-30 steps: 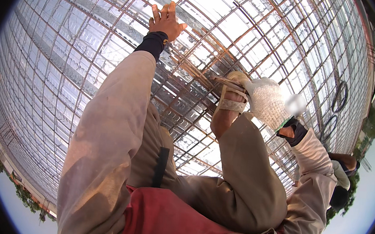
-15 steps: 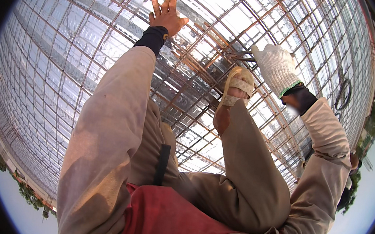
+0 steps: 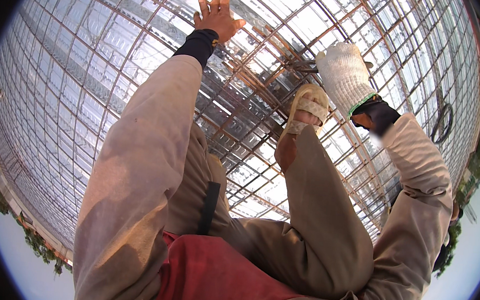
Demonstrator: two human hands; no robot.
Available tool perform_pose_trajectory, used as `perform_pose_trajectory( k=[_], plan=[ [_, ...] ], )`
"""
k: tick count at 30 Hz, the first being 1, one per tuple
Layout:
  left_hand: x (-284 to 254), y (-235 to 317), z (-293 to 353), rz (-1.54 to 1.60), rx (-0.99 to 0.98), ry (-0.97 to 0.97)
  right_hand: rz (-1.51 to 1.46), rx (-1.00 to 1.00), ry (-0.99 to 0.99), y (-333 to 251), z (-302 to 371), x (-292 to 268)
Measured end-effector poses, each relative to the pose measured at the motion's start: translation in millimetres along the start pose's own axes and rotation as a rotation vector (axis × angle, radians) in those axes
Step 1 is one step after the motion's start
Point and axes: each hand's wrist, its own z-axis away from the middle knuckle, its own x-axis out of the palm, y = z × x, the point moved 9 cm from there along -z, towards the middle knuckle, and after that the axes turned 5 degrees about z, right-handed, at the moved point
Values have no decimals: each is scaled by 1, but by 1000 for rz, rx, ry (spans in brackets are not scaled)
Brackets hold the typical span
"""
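My bare left hand is open, fingers spread, over the grid of rusty steel bars; whether its fingertips press on a bar is unclear. A white knitted glove with a green edge covers my right hand, which is closed. From it a dark metal hand tool sticks out to the left, over crossing bars. The glove hides most of this tool, so its exact kind cannot be made out. My sandalled foot stands on the bars just below the tool.
Shiny ribbed metal decking lies beneath the bar grid, with gaps between the bars. A dark coil of wire or hose rests on the grid at the right. Part of another person shows behind my right arm.
My right hand has moved slightly up and left and turned, the tool moving with it. The left hand has shifted a little to the right, with its fingers still spread.
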Motion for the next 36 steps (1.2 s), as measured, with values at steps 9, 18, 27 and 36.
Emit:
perform_pose_trajectory(
  k=[9,18,27,36],
  plan=[
    [5,-1,-1,-86,-2,-98,-304,-149,-281,-1,11,-9],
    [10,-14,-2,-81,12,10,-1088,120,-466,-19,53,39],
    [11,13,-1,-13,20,-12,-1793,152,-604,-37,78,36],
    [80,-63,-31,-101,15,-122,-394,-43,83,-4,56,-22]
  ],
)
